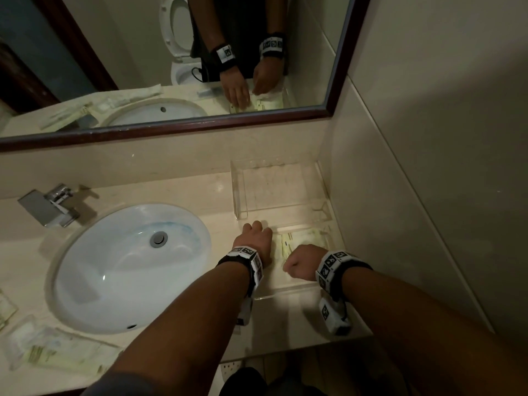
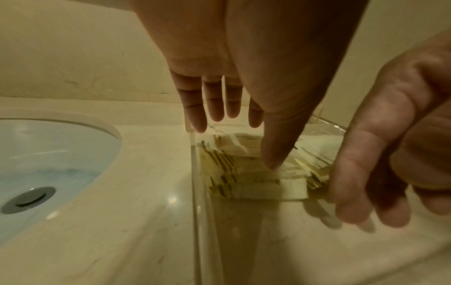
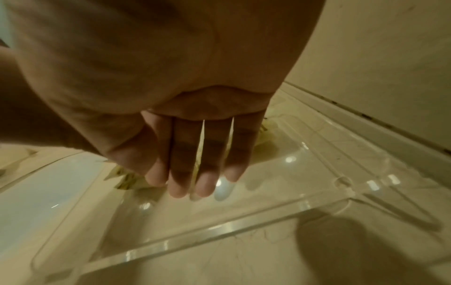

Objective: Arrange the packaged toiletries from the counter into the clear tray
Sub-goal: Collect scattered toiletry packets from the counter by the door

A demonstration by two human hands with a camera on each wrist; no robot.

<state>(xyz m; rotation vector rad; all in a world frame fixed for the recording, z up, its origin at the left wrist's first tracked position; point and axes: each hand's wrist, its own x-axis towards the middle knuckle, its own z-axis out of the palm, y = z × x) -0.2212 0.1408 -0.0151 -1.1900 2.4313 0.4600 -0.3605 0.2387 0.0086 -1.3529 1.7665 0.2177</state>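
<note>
A clear tray (image 1: 285,294) lies on the counter right of the sink, against the side wall. Several pale yellow-green toiletry packets (image 1: 303,240) lie stacked inside it. My left hand (image 1: 254,235) hangs over the tray's left wall (image 2: 195,173) with fingers straight, and its thumb (image 2: 268,146) presses on the top packet (image 2: 263,189). My right hand (image 1: 300,264) reaches down into the tray with its fingers (image 3: 195,173) straight and together against the near right side of the stack (image 3: 124,179). The left wrist view shows the same right hand (image 2: 361,164) beside the packets. Neither hand grips anything.
A second, deeper clear box (image 1: 274,190) stands behind the tray. The white sink (image 1: 128,267) and chrome faucet (image 1: 48,207) lie to the left. More packets (image 1: 51,350) lie on the counter at the front left. A framed mirror (image 1: 171,67) runs along the back.
</note>
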